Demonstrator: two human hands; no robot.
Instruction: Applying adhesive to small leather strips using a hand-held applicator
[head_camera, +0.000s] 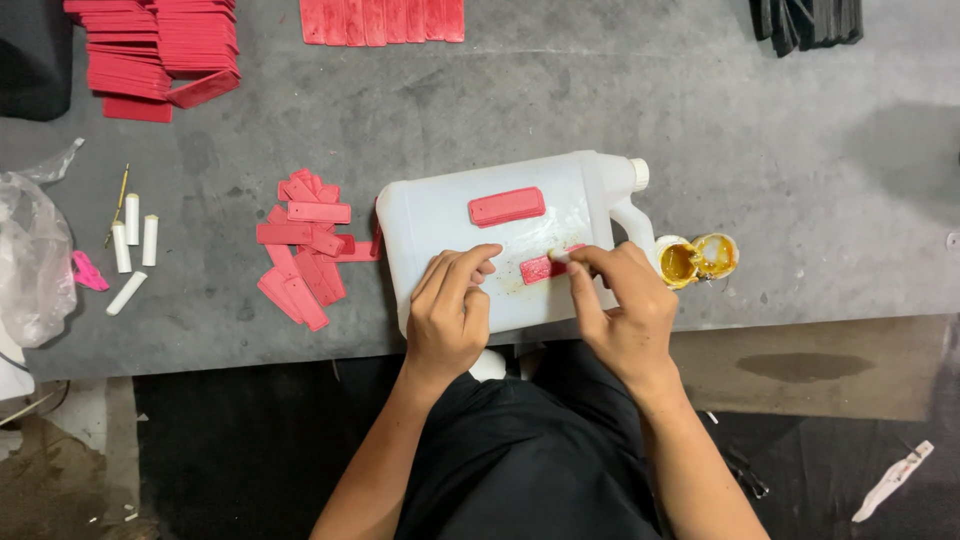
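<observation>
Right hand (625, 300) pinched red strip (543, 268) flat on white jug (500, 250) | left hand (450, 305), fingers curled, steadied jug on bench (800, 200) | glue pot (700, 258) near right for reach.

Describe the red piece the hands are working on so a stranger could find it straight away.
Find the white plastic jug lying flat on the grey table. On its upper face are two red pieces; the one meant is the small red strip nearer the person, pinched by the right hand. The other, a stacked red piece, lies untouched farther up.

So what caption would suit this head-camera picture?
Both hands, left and right, work a small red strip on a white jug lying flat.
</observation>
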